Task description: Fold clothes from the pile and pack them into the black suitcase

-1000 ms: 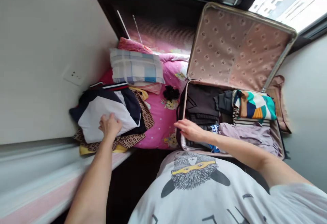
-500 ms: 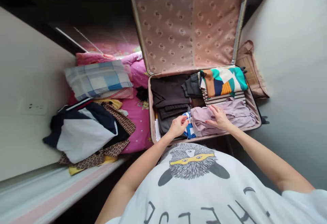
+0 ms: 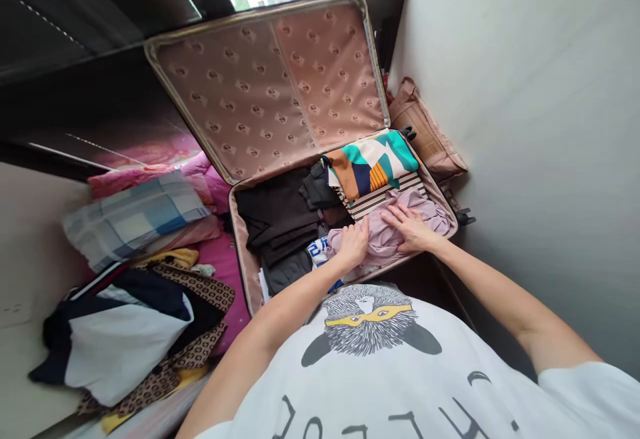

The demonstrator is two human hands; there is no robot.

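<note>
A crumpled lilac garment (image 3: pixel 434 215) lies along the near right side of the open suitcase (image 3: pixel 240 252). My left hand (image 3: pixel 354 245) is at its left part, fingers curled in and gripping the cloth. Spread flat on the middle of the same garment is my right hand (image 3: pixel 411 227), its fingers apart. Just left of the lilac cloth, partly under my left forearm, shows a blue-and-white piece of cloth (image 3: pixel 318 249). Behind it are a striped garment (image 3: pixel 367 205) and a folded multicoloured garment (image 3: pixel 373 164). Dark folded clothes (image 3: pixel 275 215) fill the left side.
The suitcase lid (image 3: pixel 270 85) stands raised at the back. Left of the case are a checked pillow (image 3: pixel 145 215) and a heap of clothes (image 3: pixel 115 345) on pink bedding. A brown package (image 3: pixel 425 132) leans by the white wall (image 3: pixel 525 125) at right.
The view has swung right, so the suitcase appears tilted and farther left. My left hand has moved from the blue-and-white cloth onto the lilac garment; my right hand stays on it.
</note>
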